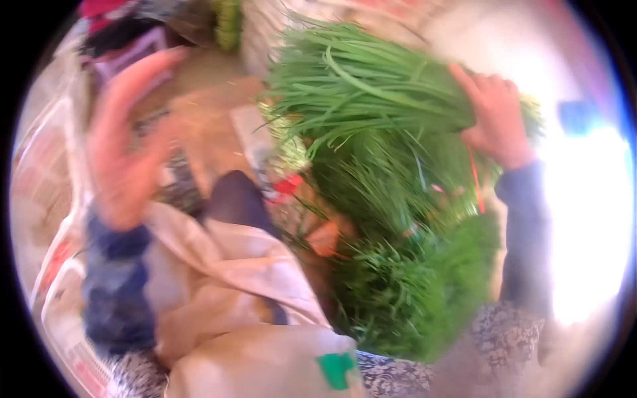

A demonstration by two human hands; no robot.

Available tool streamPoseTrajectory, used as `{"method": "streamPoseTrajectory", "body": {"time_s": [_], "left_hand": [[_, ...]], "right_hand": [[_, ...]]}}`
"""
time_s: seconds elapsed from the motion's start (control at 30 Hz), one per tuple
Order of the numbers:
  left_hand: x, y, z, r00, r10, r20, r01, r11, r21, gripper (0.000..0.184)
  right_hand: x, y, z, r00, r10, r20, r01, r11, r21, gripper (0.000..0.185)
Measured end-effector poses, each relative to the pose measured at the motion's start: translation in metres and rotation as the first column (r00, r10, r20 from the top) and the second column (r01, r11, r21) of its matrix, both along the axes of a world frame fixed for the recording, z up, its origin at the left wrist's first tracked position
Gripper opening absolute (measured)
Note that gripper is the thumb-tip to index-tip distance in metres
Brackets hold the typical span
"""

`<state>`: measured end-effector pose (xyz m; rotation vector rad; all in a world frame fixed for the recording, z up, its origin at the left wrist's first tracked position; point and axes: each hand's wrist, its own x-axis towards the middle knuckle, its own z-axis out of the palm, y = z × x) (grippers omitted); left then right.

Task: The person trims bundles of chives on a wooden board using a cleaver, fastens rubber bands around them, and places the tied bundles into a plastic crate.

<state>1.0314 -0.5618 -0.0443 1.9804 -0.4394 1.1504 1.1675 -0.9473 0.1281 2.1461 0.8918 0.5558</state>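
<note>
My right hand (494,116) is wrapped round a thick bunch of long, flat-leaved chives (371,83) near its stem end. The leaves fan out to the left. Beneath it lies a heap of more green bunches (391,179), and a thin red tie (476,182) hangs just below my right hand. On the other side, my left hand (129,142) is raised, blurred by motion, with thumb and fingers apart and nothing in it. It is nearest to a brown wooden board (206,126), and apart from the chives.
Loose feathery greens (424,285) lie close to my lap, which a pale apron (259,265) covers. A purple plastic stool or crate (129,56) stands at the upper left. White-edged bags or baskets (63,192) line the left side. Strong glare washes out the right edge.
</note>
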Motion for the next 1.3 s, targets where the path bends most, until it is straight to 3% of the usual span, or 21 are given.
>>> {"method": "streamPoseTrajectory", "body": {"time_s": [0.03,0.1,0.17,0.2,0.27,0.37,0.6,0.73,0.8,0.83,0.87,0.9,0.93,1.0,1.03,1.1,1.17,1.2,1.27,1.3], "left_hand": [[0.011,-0.009,0.024,0.999,0.029,0.031,-0.032,0.995,0.091,0.055],[0.032,-0.029,0.05,0.979,0.025,0.204,-0.064,0.98,0.187,0.056],[0.047,-0.023,0.06,0.919,0.087,0.385,-0.258,0.87,0.42,0.048],[0.038,-0.006,0.059,0.911,0.117,0.396,-0.304,0.84,0.45,0.048],[0.014,0.017,0.057,0.943,0.226,0.244,-0.326,0.773,0.544,0.037],[-0.038,0.052,0.056,0.891,0.376,0.254,-0.443,0.597,0.669,0.028],[-0.13,0.073,0.035,0.839,0.505,0.201,-0.456,0.452,0.767,0.019],[-0.164,0.086,-0.02,0.761,0.643,-0.09,-0.347,0.519,0.781,0.015],[-0.191,0.086,-0.056,0.377,0.84,-0.392,0.055,0.402,0.914,0.008],[-0.202,0.081,-0.053,0.253,0.82,-0.514,0.219,0.469,0.856,0.007],[-0.201,0.077,-0.029,0.148,0.68,-0.718,0.295,0.663,0.688,0.015],[-0.193,0.061,0.016,0.224,0.588,-0.777,0.241,0.739,0.629,0.04],[-0.191,0.061,0.041,0.548,0.432,-0.716,0.145,0.794,0.59,0.075],[-0.154,0.046,0.076,0.813,0.369,-0.45,-0.12,0.863,0.491,0.099],[-0.128,0.046,0.084,0.855,0.366,-0.367,-0.122,0.83,0.544,0.114],[-0.075,0.052,0.05,0.862,0.352,-0.366,-0.075,0.802,0.593,0.127],[-0.044,0.055,0.009,0.728,0.221,-0.649,0.069,0.918,0.39,0.129],[-0.035,0.055,0.001,0.727,0.215,-0.652,0.084,0.914,0.396,0.129],[-0.024,0.053,-0.016,0.464,0.16,-0.871,0.104,0.967,0.233,0.126],[-0.019,0.053,-0.025,0.453,0.156,-0.878,0.112,0.967,0.23,0.126]], "right_hand": [[-0.003,0.032,-0.005,0.998,0.062,0.008,-0.062,0.998,0.032,0.098],[-0.015,0.083,-0.011,0.935,0.353,0.028,-0.352,0.918,0.181,0.097],[-0.023,0.131,-0.02,0.875,0.481,0.058,-0.477,0.835,0.275,0.094],[-0.029,0.152,-0.022,0.843,0.536,0.053,-0.528,0.804,0.271,0.087],[-0.038,0.186,-0.033,0.782,0.623,0.03,-0.595,0.732,0.331,0.078],[-0.044,0.222,-0.051,0.687,0.726,0.021,-0.667,0.62,0.412,0.077],[-0.034,0.261,-0.081,0.597,0.802,-0.001,-0.687,0.512,0.516,0.082],[-0.032,0.262,-0.081,0.599,0.8,-0.031,-0.671,0.523,0.527,0.077],[-0.029,0.256,-0.084,0.616,0.787,-0.034,-0.657,0.538,0.528,0.081],[-0.028,0.253,-0.084,0.626,0.779,-0.037,-0.651,0.548,0.525,0.085],[-0.029,0.253,-0.085,0.635,0.771,-0.048,-0.649,0.566,0.508,0.085],[-0.033,0.252,-0.089,0.644,0.762,-0.064,-0.643,0.585,0.494,0.085],[-0.04,0.255,-0.094,0.648,0.757,-0.084,-0.643,0.603,0.472,0.085],[-0.053,0.263,-0.112,0.601,0.792,-0.104,-0.651,0.561,0.511,0.083],[-0.06,0.269,-0.123,0.547,0.831,-0.1,-0.654,0.499,0.569,0.082],[-0.072,0.277,-0.138,0.53,0.839,-0.121,-0.673,0.504,0.541,0.079],[-0.072,0.284,-0.166,0.487,0.86,-0.152,-0.639,0.469,0.61,0.076],[-0.071,0.281,-0.172,0.521,0.796,-0.309,-0.531,0.586,0.612,0.074],[-0.064,0.272,-0.204,0.53,0.808,-0.256,-0.515,0.547,0.66,0.073],[-0.063,0.266,-0.213,0.535,0.821,-0.2,-0.51,0.502,0.698,0.072]]}}
